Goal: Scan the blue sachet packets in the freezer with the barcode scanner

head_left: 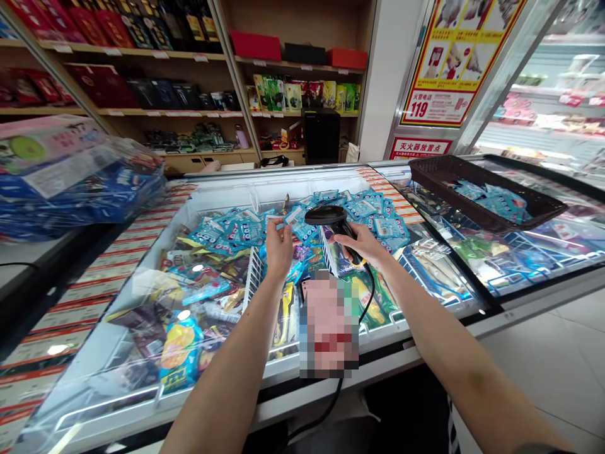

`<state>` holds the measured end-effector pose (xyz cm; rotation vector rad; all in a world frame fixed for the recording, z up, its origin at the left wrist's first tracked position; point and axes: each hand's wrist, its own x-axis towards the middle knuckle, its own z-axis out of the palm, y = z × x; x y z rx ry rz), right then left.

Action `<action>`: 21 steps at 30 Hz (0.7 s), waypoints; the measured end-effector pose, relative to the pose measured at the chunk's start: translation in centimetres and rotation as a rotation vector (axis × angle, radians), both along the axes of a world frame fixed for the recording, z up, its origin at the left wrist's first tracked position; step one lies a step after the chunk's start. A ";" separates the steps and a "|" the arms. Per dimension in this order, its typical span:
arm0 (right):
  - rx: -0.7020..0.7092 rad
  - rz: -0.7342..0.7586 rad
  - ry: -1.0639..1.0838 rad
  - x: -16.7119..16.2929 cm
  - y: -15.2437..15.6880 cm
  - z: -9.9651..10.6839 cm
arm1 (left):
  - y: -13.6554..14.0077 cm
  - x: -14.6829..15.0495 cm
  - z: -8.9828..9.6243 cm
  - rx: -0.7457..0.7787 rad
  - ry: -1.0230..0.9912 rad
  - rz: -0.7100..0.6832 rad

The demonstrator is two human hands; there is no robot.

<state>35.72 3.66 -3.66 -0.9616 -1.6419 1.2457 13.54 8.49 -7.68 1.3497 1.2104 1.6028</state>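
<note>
black barcode scanner (pixel 326 215): grasped in right hand (pixel 363 244), over blue packets (pixel 388 230). left hand (pixel 280 247): fingers curled near packets; cannot tell whether one is pinched. packets: loose, overlapping on glass freezer top (pixel 212 194); stray knock could slide them. cable (pixel 372 280): runs down by blurred pink item (pixel 331 321); hard pull could snag, shift it. close overlap: scanner could catch neighbouring code.

Left forearm (pixel 239 353) and right forearm (pixel 451 331) extend forward, bare. Left hand (pixel 280 243): fingers curled. Right hand (pixel 363 243): gripping.
</note>
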 end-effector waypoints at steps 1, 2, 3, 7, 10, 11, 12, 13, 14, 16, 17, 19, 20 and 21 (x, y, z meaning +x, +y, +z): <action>0.001 0.002 -0.007 0.0 0.0 0.0 | 0.1 0.0 -0.1 0.004 0.006 0.006; 0.002 0.001 -0.009 0.0 0.0 0.0 | 0.2 -0.1 -0.2 0.010 0.017 0.012; 0.001 0.000 -0.006 0.0 -0.1 0.1 | 0.3 -0.1 -0.3 0.017 0.031 0.017; -0.005 0.011 -0.003 0.0 -0.2 0.2 | 0.4 -0.2 -0.5 0.043 0.063 0.025; -0.003 0.017 -0.019 0.1 -0.3 0.3 | 0.4 -0.2 -0.4 0.046 0.054 0.043; -0.004 0.017 -0.023 0.1 -0.3 0.4 | 0.3 -0.2 -0.4 0.049 0.052 0.045; -0.006 0.017 -0.026 0.1 -0.4 0.4 | 0.3 -0.2 -0.3 0.052 0.049 0.045; -0.010 0.017 -0.027 0.1 -0.4 0.4 | 0.3 -0.2 -0.3 0.054 0.044 0.041; -0.013 0.017 -0.027 0.1 -0.4 0.5 | 0.3 -0.1 -0.3 0.054 0.037 0.037; -0.021 0.022 -0.026 0.1 -0.5 0.5 | 0.4 -0.2 -0.4 0.048 0.018 0.031; -0.021 0.021 -0.024 0.1 -0.5 0.5 | 0.5 -0.2 -0.5 0.043 0.012 0.029; -0.018 0.025 -0.024 0.0 -0.4 0.4 | 0.7 -0.3 -0.7 0.039 0.020 0.030; -0.016 0.027 -0.024 0.0 -0.4 0.4 | 0.8 -0.3 -0.8 0.040 0.031 0.034; -0.013 0.027 -0.023 0.0 -0.4 0.3 | 0.8 -0.3 -0.9 0.043 0.045 0.040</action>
